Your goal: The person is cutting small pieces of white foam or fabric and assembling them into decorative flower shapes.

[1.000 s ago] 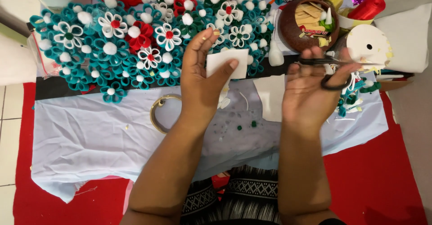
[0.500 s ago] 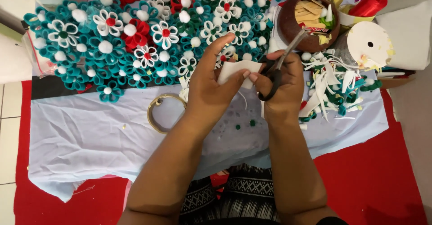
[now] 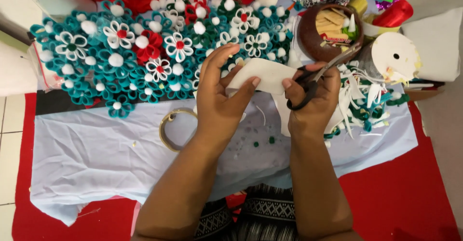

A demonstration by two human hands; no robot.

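Since earlier, scissors (image 3: 316,79) were brought to the white sheet (image 3: 263,75), pinched by left hand (image 3: 219,96); right hand (image 3: 313,101) grips handles; cutting needs steadiness.

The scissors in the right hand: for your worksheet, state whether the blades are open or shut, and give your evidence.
Shut, as far as shows: the scissors in the right hand show one narrow blade line with no gap, pointing toward the brown bowl.
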